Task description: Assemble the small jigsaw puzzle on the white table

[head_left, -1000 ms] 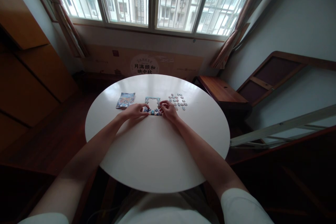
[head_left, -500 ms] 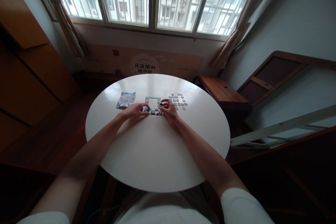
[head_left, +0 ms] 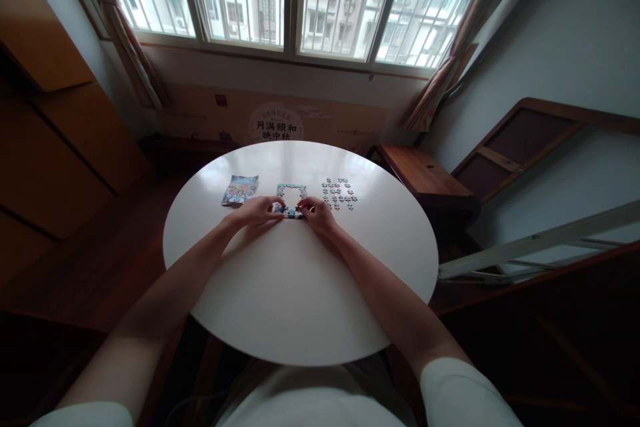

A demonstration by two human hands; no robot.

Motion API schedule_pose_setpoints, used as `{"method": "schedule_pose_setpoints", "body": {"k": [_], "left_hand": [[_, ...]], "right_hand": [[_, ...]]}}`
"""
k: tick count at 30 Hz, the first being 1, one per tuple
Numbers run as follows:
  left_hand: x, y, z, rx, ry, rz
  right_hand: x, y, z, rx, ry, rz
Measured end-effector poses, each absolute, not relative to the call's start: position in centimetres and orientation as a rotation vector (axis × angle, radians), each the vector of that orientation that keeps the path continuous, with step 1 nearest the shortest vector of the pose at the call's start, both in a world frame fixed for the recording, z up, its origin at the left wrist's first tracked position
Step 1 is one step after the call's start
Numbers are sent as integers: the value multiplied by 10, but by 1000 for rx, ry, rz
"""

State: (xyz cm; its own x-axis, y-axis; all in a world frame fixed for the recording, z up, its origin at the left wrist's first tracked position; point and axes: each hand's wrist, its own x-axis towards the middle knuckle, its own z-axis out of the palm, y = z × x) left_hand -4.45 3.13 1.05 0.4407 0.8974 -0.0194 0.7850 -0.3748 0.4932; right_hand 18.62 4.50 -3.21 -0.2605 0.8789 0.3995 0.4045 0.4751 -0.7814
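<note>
A small jigsaw puzzle (head_left: 291, 186) lies on the white round table (head_left: 300, 280), its border joined into a frame around a bare middle. My left hand (head_left: 260, 209) rests at the frame's lower left, thumb and fingers curved over that edge; whether they grip it is hard to make out. Over the lower right part of the frame, my right hand (head_left: 317, 213) pinches a dark puzzle piece (head_left: 299, 207) at its fingertips. Loose puzzle pieces (head_left: 340, 198) lie spread to the right of my right hand. A creased picture sheet (head_left: 240, 190) lies beyond my left hand.
Behind the table, a printed cardboard panel (head_left: 200, 107) stands under the barred window. A wooden bench (head_left: 425, 170) is at the right, near a leaning wooden frame (head_left: 520, 147). Orange cabinets (head_left: 75, 140) line the left side.
My right hand has moved left with the puzzle piece, from the frame's right side in over its lower opening. My left hand has stayed in place.
</note>
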Motion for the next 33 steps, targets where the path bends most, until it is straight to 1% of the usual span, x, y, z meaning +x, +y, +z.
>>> {"method": "schedule_pose_setpoints", "body": {"k": [9,23,33], "left_hand": [[-47,37,3,2288,1395,385],[-45,33,8,2268,1403,371],[-45,31,11,2261,1401,363]], "right_hand": [[185,41,-28,-1052,-1957,610],[183,38,-26,-1065,-1969,620],[187,47,-33,-1058,-1804,709]]}}
